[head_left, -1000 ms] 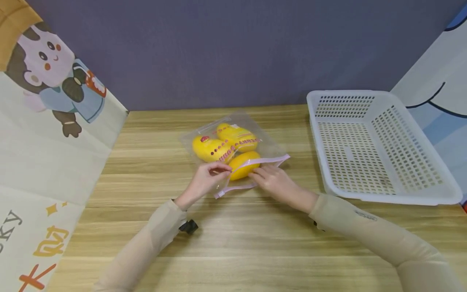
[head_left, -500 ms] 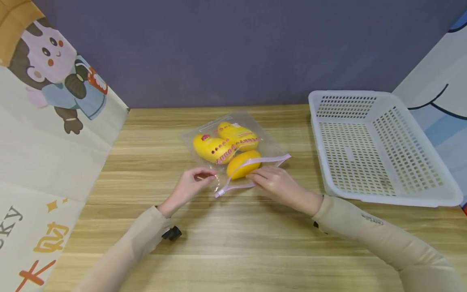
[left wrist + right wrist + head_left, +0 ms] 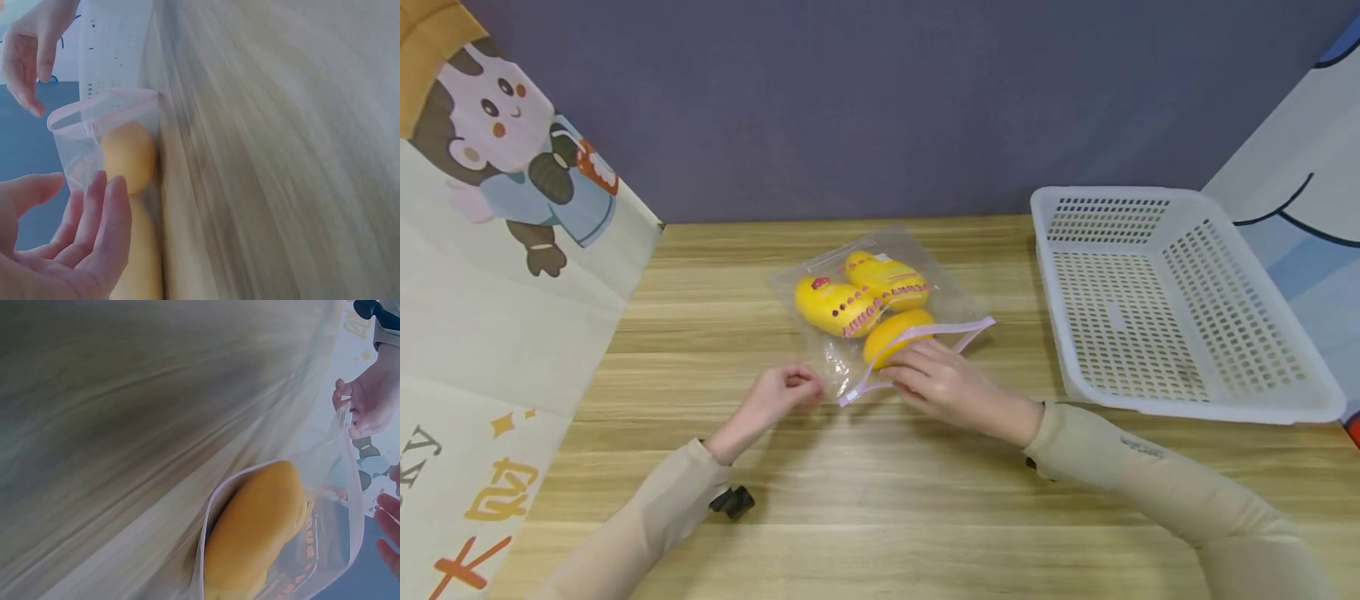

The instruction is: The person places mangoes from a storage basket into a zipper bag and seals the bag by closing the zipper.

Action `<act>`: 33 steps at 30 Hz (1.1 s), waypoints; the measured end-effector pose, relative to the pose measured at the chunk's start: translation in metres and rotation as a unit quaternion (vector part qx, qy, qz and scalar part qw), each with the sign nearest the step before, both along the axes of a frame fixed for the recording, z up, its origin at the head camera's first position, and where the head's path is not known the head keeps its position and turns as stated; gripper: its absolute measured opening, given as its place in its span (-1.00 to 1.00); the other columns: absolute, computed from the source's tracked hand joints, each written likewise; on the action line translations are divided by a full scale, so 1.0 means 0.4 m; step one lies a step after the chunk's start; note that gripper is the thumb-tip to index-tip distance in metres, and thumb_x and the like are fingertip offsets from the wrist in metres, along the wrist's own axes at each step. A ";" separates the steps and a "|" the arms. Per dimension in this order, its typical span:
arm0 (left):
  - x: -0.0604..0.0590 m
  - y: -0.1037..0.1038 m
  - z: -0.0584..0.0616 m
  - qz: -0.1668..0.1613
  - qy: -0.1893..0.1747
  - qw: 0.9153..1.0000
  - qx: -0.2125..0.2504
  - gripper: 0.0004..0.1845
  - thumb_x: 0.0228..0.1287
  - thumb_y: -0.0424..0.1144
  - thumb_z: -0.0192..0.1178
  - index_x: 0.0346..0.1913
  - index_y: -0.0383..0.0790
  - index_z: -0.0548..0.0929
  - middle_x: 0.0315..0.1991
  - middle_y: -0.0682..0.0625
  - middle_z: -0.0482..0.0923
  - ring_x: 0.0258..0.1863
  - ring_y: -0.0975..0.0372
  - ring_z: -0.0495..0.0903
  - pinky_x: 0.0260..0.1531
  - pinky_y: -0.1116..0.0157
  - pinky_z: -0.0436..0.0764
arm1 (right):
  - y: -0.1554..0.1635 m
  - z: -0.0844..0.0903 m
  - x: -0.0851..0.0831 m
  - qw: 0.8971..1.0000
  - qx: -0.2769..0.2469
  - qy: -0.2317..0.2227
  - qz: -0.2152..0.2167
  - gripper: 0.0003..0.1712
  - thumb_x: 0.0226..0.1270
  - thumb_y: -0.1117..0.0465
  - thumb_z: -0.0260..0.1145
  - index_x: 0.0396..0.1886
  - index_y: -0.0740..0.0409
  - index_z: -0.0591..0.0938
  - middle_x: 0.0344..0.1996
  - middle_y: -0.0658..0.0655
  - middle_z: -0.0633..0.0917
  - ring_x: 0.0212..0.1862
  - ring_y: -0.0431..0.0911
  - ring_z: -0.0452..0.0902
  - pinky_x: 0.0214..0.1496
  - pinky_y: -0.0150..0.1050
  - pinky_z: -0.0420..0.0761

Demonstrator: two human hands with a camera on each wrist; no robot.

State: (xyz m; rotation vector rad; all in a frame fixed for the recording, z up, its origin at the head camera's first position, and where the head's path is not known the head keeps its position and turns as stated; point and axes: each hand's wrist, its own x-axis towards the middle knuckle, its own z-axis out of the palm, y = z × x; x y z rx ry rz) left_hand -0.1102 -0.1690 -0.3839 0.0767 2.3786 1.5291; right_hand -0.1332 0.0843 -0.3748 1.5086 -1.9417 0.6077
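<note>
Head view, wooden table [image 3: 880,517], purple wall [image 3: 880,100], white basket [image 3: 1187,400]

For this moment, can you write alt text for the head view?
A clear zip bag of yellow packets lies on a wooden table; the right hand rests at its open mouth, the left hand beside it. A white basket stands right.

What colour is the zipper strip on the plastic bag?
Pale pink. The zipper strip on the clear plastic bag shows best in the head view.
</note>
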 end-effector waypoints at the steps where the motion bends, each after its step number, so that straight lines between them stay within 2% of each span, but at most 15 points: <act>1: 0.002 0.000 0.000 -0.003 -0.018 1.000 0.011 -0.78 0.16 -0.36 0.10 -0.25 -0.53 0.49 -0.37 -0.27 0.59 -0.40 0.03 0.60 -0.35 0.16 0.62 | -0.005 -0.001 0.000 1.000 0.001 -0.004 0.002 -0.78 -0.02 0.39 0.26 -0.29 0.29 0.60 -0.29 0.14 0.64 -0.18 0.00 0.51 -0.01 -0.13 0.49; 3: 0.004 -0.001 0.000 -0.011 -0.050 0.998 0.036 -0.74 0.19 -0.35 0.07 -0.22 -0.57 0.46 -0.37 -0.31 0.57 -0.43 0.01 0.60 -0.36 0.12 0.62 | -0.015 -0.003 0.000 1.000 0.002 -0.008 0.005 -0.74 -0.08 0.39 0.30 -0.28 0.27 0.61 -0.29 0.13 0.64 -0.16 0.01 0.51 0.01 -0.12 0.48; 7: 0.005 -0.002 -0.004 -0.036 -0.084 0.994 0.059 -0.68 0.23 -0.31 0.02 -0.14 -0.60 0.43 -0.35 -0.33 0.56 -0.47 0.09 0.58 -0.40 0.17 0.63 | -0.031 -0.010 -0.002 1.000 0.005 -0.010 0.009 -0.69 -0.14 0.37 0.35 -0.28 0.25 0.60 -0.27 0.12 0.64 -0.13 0.01 0.50 0.05 -0.08 0.46; 10: 0.003 -0.002 -0.012 -0.064 -0.105 0.990 0.075 -0.65 0.26 -0.29 -0.01 -0.11 -0.61 0.42 -0.36 -0.29 0.57 -0.48 0.17 0.57 -0.40 0.20 0.64 | -0.039 -0.018 -0.003 1.000 0.007 -0.011 0.008 -0.68 -0.16 0.35 0.37 -0.28 0.26 0.60 -0.27 0.13 0.64 -0.12 0.02 0.50 0.08 -0.07 0.44; 14: 0.002 0.001 -0.022 -0.084 -0.121 0.985 0.084 -0.66 0.26 -0.28 -0.02 -0.13 -0.60 0.44 -0.39 -0.18 0.59 -0.49 0.24 0.57 -0.40 0.23 0.64 | -0.047 -0.028 -0.005 1.000 0.011 -0.014 0.006 -0.67 -0.15 0.33 0.38 -0.28 0.28 0.60 -0.27 0.14 0.65 -0.12 0.01 0.50 0.11 -0.06 0.42; 20: 0.006 -0.003 -0.034 -0.088 -0.137 0.983 0.088 -0.67 0.26 -0.29 -0.02 -0.19 -0.62 0.45 -0.43 -0.15 0.59 -0.52 0.24 0.56 -0.45 0.25 0.64 | -0.055 -0.045 -0.006 1.000 0.018 -0.019 0.004 -0.65 -0.17 0.31 0.39 -0.26 0.26 0.60 -0.26 0.12 0.64 -0.10 -0.01 0.49 0.10 -0.03 0.42; 26: 0.008 0.000 -0.044 -0.093 -0.157 0.978 0.104 -0.61 0.25 -0.24 0.02 -0.12 -0.61 0.44 -0.43 -0.11 0.59 -0.49 0.21 0.58 -0.38 0.22 0.63 | -0.061 -0.056 -0.006 0.999 0.026 -0.028 0.005 -0.68 -0.13 0.29 0.38 -0.27 0.22 0.60 -0.25 0.10 0.63 -0.11 -0.01 0.49 0.14 -0.04 0.39; 33: 0.005 0.010 -0.044 -0.070 -0.164 0.975 0.131 -0.62 0.23 -0.29 0.05 -0.10 -0.64 0.42 -0.41 -0.10 0.61 -0.45 0.24 0.59 -0.34 0.27 0.63 | -0.072 -0.063 -0.005 0.999 0.035 -0.022 -0.004 -0.71 -0.09 0.26 0.37 -0.27 0.20 0.61 -0.28 0.09 0.64 -0.12 -0.04 0.49 0.13 -0.04 0.37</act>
